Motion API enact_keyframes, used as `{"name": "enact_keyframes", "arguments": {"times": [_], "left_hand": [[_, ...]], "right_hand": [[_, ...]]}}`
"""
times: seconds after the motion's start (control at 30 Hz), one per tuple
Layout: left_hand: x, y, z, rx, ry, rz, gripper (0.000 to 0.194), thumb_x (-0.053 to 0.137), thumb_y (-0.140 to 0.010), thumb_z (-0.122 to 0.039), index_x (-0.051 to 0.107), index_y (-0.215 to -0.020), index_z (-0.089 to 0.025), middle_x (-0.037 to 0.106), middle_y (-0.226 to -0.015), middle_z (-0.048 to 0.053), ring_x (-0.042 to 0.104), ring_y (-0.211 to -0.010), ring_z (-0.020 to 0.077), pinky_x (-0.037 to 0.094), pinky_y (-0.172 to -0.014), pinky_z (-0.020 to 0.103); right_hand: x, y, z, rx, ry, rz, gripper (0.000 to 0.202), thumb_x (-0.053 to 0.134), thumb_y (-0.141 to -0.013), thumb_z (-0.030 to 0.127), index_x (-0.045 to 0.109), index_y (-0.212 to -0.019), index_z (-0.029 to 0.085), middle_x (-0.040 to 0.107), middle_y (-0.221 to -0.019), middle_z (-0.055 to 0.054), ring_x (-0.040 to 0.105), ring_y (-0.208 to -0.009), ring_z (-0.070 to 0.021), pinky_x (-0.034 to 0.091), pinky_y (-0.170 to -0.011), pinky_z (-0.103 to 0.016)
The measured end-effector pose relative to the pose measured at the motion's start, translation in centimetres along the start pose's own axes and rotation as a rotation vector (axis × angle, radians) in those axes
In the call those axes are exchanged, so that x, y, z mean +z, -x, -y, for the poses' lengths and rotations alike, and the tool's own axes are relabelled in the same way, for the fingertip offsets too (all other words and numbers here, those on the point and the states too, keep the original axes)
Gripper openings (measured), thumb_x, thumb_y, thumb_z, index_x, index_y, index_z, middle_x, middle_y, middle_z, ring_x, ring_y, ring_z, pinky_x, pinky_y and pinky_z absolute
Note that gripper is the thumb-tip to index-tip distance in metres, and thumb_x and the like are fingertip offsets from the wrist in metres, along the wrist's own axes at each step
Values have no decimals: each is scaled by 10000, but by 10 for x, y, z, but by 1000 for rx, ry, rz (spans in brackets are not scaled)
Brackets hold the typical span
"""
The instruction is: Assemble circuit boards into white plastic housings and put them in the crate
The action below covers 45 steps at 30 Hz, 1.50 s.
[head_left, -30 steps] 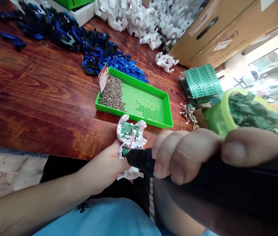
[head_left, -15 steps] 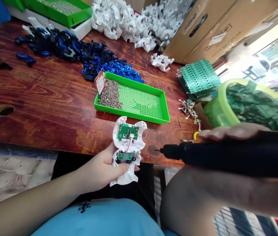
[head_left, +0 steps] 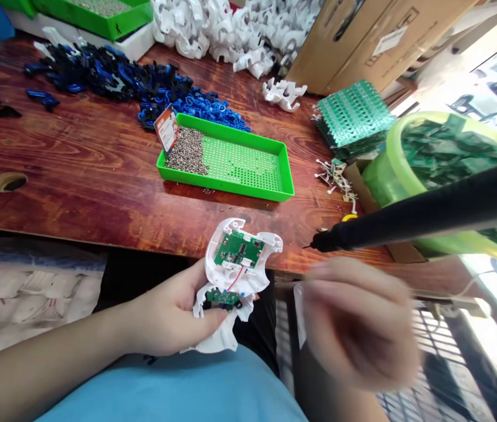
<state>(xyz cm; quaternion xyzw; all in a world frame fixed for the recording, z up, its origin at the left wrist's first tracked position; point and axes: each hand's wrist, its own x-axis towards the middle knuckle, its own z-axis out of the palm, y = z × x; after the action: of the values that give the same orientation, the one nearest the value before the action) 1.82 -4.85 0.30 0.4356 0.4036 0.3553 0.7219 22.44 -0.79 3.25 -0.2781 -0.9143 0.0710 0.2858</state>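
Note:
My left hand [head_left: 173, 310] is closed around a white plastic game controller shell [head_left: 217, 266], held tilted at the table's front edge. Inside the shell sit a green circuit board [head_left: 238, 249] and a smaller green board [head_left: 222, 297], joined by a red wire [head_left: 235, 279]. My right hand [head_left: 358, 322] is to the right of the shell, its fingers curled but smeared by motion; whether it holds anything cannot be made out. Above it, apart from the fingers, a black electric screwdriver [head_left: 415, 214] reaches in from the right, its thin bit pointing left.
A green tray [head_left: 248, 190] holding many small screws stands on the wooden table [head_left: 77, 176]. Behind it are blue and black parts [head_left: 121, 79] and white shells [head_left: 231, 29]. At the right are stacked green boards [head_left: 354, 117], a yellow-green tub [head_left: 389, 170] and a cardboard box [head_left: 354, 47].
My right hand has come off the screwdriver and moved left and down towards the shell. The screwdriver now slants up to the right. The shell has tilted and shifted slightly in my left hand.

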Motion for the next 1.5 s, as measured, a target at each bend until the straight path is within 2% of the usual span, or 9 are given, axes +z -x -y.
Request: {"name": "enact_keyframes", "arguments": {"times": [0.13, 0.37, 0.7, 0.87, 0.97, 1.07, 1.17, 1.37, 1.5], "left_hand": [[6, 1, -1, 74, -137, -5, 565, 621, -883, -231, 436, -1417, -246, 614, -1346, 60, 579, -1221, 222, 448, -1036, 278], [8, 2, 0, 150, -294, 20, 610, 560, -898, -207, 337, -1466, -200, 538, -1408, 110, 534, -1272, 231, 423, -1071, 310], [10, 5, 3, 164, -294, -8, 548, 535, -944, -264, 369, -1462, -201, 531, -1434, 116, 527, -1279, 280, 436, -1047, 362], [6, 8, 6, 213, -358, 4, 519, 556, -923, -197, 431, -1427, -191, 534, -1446, 106, 499, -1316, 289, 435, -1061, 355], [4, 8, 7, 248, -418, 4, 520, 549, -910, -156, 442, -1419, -182, 523, -1457, 111, 471, -1343, 287, 390, -1106, 360], [2, 8, 8, 265, -453, 25, 523, 531, -913, -162, 438, -1427, -174, 546, -1428, 124, 546, -1263, 276, 444, -1048, 340], [1, 7, 7, 261, -471, 29, 505, 537, -906, -170, 471, -1407, -161, 601, -1354, 130, 583, -1207, 277, 452, -1038, 343], [3, 6, 5, 278, -428, -7, 544, 554, -854, -96, 503, -1385, -201, 619, -1323, 93, 588, -1174, 269, 423, -1060, 330], [3, 6, 6, 278, -410, -23, 465, 567, -842, -81, 582, -1294, -190, 666, -1249, 76, 645, -1024, 232, 476, -959, 278]], "right_hand": [[-4, -3, 2, -15, 62, 12, 185, 620, -906, 300, 685, -1078, 290, 655, -1026, -66, 605, -1018, -208, 517, -863, -372], [-5, -4, 7, -71, 102, -84, 212, 548, -922, 111, 679, -1076, 178, 674, -1036, -84, 615, -992, -192, 505, -884, -363], [0, 1, 13, -212, 110, -127, 217, 549, -925, 116, 698, -1082, 138, 737, -1070, -48, 654, -1043, -176, 514, -883, -317], [6, 2, 16, -247, 103, -140, 173, 552, -925, 147, 711, -991, 155, 736, -1089, -33, 657, -1028, -157, 513, -815, -298], [12, 3, 17, -212, 97, -202, 179, 558, -918, 131, 718, -990, 166, 731, -1013, -38, 625, -984, -160, 496, -786, -310], [16, 5, 17, -161, 77, -286, 186, 591, -890, 90, 725, -992, 171, 643, -837, -34, 553, -850, -151, 469, -743, -300], [16, 7, 18, -112, 57, -247, 184, 587, -907, 103, 722, -1007, 180, 578, -773, -23, 529, -824, -141, 455, -754, -287], [12, 8, 19, -79, -15, -179, 186, 558, -933, 114, 705, -1036, 162, 614, -791, -23, 542, -842, -137, 459, -756, -287], [12, 8, 18, -76, -8, -191, 191, 545, -940, 111, 708, -1024, 163, 598, -758, -21, 523, -826, -137, 453, -742, -285]]}}
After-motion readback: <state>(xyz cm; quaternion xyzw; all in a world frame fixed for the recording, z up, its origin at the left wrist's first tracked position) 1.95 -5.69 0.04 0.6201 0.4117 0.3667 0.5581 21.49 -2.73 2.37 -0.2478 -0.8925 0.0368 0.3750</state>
